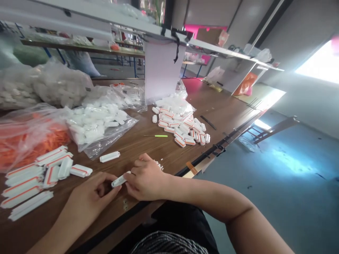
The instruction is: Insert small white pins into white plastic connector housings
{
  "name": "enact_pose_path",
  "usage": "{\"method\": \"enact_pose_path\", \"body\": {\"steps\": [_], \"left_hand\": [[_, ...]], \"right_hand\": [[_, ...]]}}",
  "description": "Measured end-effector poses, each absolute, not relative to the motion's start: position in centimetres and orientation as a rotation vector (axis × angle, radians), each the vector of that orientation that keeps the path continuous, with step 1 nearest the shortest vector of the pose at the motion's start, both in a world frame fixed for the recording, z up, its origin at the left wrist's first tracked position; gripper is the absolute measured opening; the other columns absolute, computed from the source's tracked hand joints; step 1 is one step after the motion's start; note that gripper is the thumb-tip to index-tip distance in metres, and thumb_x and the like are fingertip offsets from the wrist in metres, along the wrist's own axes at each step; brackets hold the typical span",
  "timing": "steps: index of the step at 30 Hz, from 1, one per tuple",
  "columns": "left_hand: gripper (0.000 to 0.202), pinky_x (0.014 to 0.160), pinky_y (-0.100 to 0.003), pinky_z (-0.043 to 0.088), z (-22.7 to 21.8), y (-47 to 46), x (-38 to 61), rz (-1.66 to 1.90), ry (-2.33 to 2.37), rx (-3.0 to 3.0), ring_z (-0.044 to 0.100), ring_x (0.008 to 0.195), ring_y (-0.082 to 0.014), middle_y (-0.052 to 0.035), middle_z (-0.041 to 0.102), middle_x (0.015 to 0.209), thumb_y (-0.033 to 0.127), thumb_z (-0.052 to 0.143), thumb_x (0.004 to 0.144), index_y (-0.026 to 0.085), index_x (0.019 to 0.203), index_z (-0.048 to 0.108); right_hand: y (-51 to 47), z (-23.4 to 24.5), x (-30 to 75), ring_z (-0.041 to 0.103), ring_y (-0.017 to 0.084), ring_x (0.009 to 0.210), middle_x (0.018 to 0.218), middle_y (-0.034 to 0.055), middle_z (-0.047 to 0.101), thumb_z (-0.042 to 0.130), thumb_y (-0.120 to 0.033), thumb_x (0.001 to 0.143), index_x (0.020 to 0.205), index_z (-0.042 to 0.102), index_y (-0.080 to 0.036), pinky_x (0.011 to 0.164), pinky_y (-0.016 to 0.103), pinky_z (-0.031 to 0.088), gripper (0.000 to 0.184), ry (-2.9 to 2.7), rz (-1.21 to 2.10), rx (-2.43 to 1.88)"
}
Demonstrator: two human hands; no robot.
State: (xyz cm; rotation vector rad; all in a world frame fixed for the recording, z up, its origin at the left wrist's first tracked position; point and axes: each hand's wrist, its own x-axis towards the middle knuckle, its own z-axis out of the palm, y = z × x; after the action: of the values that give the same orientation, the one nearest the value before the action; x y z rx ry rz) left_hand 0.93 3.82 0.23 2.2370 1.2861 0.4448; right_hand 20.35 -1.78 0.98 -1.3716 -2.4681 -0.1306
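Between my two hands, just above the table's front edge, is a small white plastic piece [119,181]. My left hand [99,190] pinches its left end between thumb and forefinger. The fingers of my right hand [144,178] close on its right end and hide that part. A single white plastic piece [109,156] lies beyond my left hand. Tiny white bits [159,164] show behind my right hand. To the left rest several long white pieces with orange strips [22,187]. A heap of shorter white pieces with orange strips [182,128] lies further back on the right.
A green-handled thin tool [161,135] and a dark flat stick [208,122] lie on the brown table [132,148]. Open plastic bags hold white pieces [92,121] and orange strips [31,137]. A white upright panel [161,70] supports the shelf. A stool [275,128] stands right.
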Motion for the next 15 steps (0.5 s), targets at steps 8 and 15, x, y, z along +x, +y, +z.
{"method": "enact_pose_path", "body": {"steps": [8, 15], "left_hand": [[0.032, 0.052, -0.026, 0.040, 0.2, 3.6, 0.4, 0.424, 1.234, 2.305, 0.053, 0.049, -0.0150, 0.0048, 0.054, 0.054, 0.052, 0.060, 0.076, 0.024, 0.087, 0.069], [0.027, 0.054, -0.026, 0.041, 1.0, 3.2, 0.5, 0.416, 1.176, 2.353, 0.054, 0.052, -0.0151, 0.0031, 0.058, 0.061, 0.047, 0.059, 0.079, 0.024, 0.088, 0.069]], "right_hand": [[-2.6, 3.6, 26.3, 0.056, 0.015, 0.074, 0.072, 0.0020, 0.067, 0.055, -0.020, 0.085, 0.067, 0.068, -0.019, 0.076, 0.032, 0.033, 0.022, -2.035, 0.191, -1.736], [-3.7, 2.4, 31.5, 0.061, 0.012, 0.063, 0.074, 0.0000, 0.072, 0.062, -0.013, 0.082, 0.080, 0.074, -0.019, 0.062, 0.024, 0.041, 0.014, -1.940, 0.433, -1.813]]}}
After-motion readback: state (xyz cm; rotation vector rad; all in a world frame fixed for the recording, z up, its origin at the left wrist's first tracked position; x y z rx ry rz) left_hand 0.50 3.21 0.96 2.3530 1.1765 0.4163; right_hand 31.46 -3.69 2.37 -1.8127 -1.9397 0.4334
